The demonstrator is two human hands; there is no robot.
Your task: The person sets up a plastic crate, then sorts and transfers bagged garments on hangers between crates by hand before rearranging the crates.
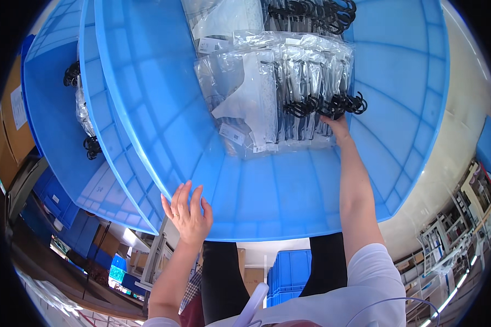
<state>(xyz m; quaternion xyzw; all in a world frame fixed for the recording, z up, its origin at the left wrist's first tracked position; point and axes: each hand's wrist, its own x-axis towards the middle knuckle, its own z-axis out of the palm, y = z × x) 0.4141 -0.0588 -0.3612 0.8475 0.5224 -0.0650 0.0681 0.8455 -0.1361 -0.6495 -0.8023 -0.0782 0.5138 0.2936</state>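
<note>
My right hand [337, 128] reaches deep into a large blue bin [267, 201]. Its fingers are closed at a row of black plastic hooks [333, 104]; the hooks partly hide them. These hooks belong to a stack of flat items in clear plastic bags [262, 98], with white and dark contents and small white labels. Whether the hand bears any of the stack's weight cannot be seen. Near the bin's front left rim, my left hand [188, 215] is open, fingers apart and holding nothing.
Farther back in the bin lies another bagged stack [229, 19] with black hooks [316, 13]. A second blue bin [54, 120] on the left holds more bagged pieces [83, 111]. Cardboard boxes [11, 114] stand at the far left, stacked blue crates [289, 272] below, metal racks [442, 245] at right.
</note>
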